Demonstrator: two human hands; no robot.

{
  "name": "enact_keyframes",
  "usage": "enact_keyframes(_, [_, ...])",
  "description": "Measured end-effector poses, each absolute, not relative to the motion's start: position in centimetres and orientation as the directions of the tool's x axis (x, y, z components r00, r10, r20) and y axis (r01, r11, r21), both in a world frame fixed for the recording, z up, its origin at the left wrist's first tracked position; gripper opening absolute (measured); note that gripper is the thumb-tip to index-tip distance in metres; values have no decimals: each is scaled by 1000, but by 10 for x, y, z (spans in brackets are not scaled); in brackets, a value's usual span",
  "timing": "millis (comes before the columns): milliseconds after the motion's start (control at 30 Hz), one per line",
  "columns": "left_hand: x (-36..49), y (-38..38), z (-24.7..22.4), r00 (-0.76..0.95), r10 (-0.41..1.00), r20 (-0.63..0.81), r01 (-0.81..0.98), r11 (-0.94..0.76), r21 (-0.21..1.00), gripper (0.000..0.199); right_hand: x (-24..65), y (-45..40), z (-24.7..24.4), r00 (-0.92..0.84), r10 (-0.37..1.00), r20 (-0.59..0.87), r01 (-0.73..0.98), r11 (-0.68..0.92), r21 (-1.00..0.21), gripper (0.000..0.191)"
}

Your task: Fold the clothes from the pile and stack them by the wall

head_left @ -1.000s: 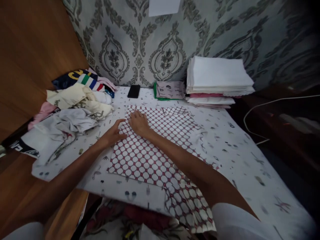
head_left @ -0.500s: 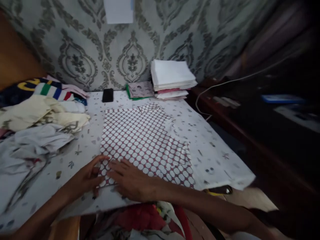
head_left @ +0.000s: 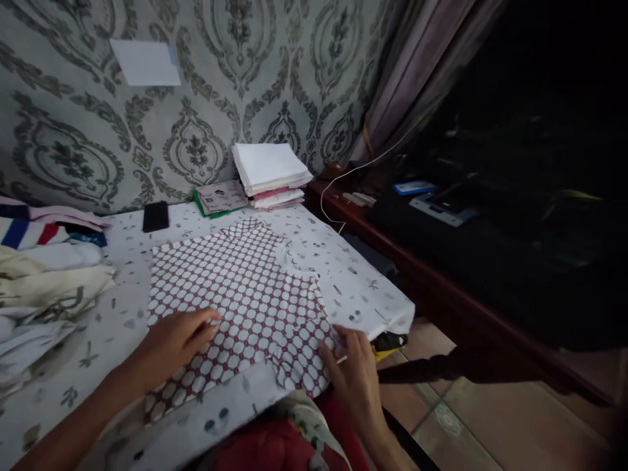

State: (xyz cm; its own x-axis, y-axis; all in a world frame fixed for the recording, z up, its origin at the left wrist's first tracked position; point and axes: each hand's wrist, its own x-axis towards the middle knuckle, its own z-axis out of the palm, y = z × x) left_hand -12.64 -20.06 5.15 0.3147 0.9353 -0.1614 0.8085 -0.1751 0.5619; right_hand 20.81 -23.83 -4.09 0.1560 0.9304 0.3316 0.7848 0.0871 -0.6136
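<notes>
Head: patterned garment (head_left: 240,294), near edge of table (head_left: 387,306).
Our left hand (head_left: 176,340): loosely open.
Right hand (head_left: 354,369): grip unclear.
Mauve cloth (head_left: 220,198): print unreadable.

The shirt (head_left: 230,288) is on the table (head_left: 360,288). The left hand (head_left: 174,340) is over its near left part, and the right hand (head_left: 354,366) is at its near right edge. A heap of clothes (head_left: 53,284) is on the left. At the far side, from left to right, are a small flat thing (head_left: 156,216), a little folded pile (head_left: 220,197) and a stack of folded cloths (head_left: 272,167). Behind them is the wall (head_left: 201,137). A desk (head_left: 417,260) is on the right.
</notes>
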Motion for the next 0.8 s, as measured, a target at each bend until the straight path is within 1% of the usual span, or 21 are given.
enact_keyframes(67, [-96,-167,43,425,905,-28,775,-347,528,42,208,-252,-48,205,927,314,770,45,-636,38])
enact_keyframes(100, [-83,-151,35,482,876,6,748,-415,518,44,207,-254,-47,214,929,302,767,32,-641,40])
enact_keyframes(167, [-59,-122,18,567,823,38,709,-511,485,47,208,-247,-40,204,942,267,782,7,-624,46])
enact_keyframes(233, [-41,-102,2,614,787,54,692,-571,441,49,213,-222,-26,167,961,219,828,-17,-561,49])
enact_keyframes(300, [-29,-90,-9,634,769,79,687,-608,398,52,221,-187,-11,128,978,165,881,-35,-471,45])
enact_keyframes(367, [-22,-86,-15,632,769,97,695,-618,367,55,227,-150,-1,93,986,136,914,-31,-404,35])
enact_keyframes(433, [-18,-86,-19,621,776,114,709,-617,342,58,226,-120,4,36,991,131,915,20,-403,22])
enact_keyframes(500, [-15,-88,-22,613,778,140,716,-621,319,57,222,-103,5,-13,990,138,872,79,-484,8])
enact_keyframes(533, [-14,-89,-24,611,777,155,718,-625,306,56,219,-98,5,-20,990,139,826,95,-556,6])
enact_keyframes(600, [-13,-90,-26,609,774,172,724,-631,279,54,216,-96,5,0,992,123,685,89,-723,11])
enact_keyframes(667, [-11,-90,-27,610,775,162,735,-631,250,56,216,-96,5,30,994,108,538,75,-840,13])
enact_keyframes(733, [-9,-89,-27,613,779,128,749,-625,219,60,218,-95,2,50,991,122,475,84,-876,14])
enact_keyframes(800, [-7,-87,-25,616,783,91,760,-620,194,64,221,-92,-4,69,987,146,486,94,-869,14])
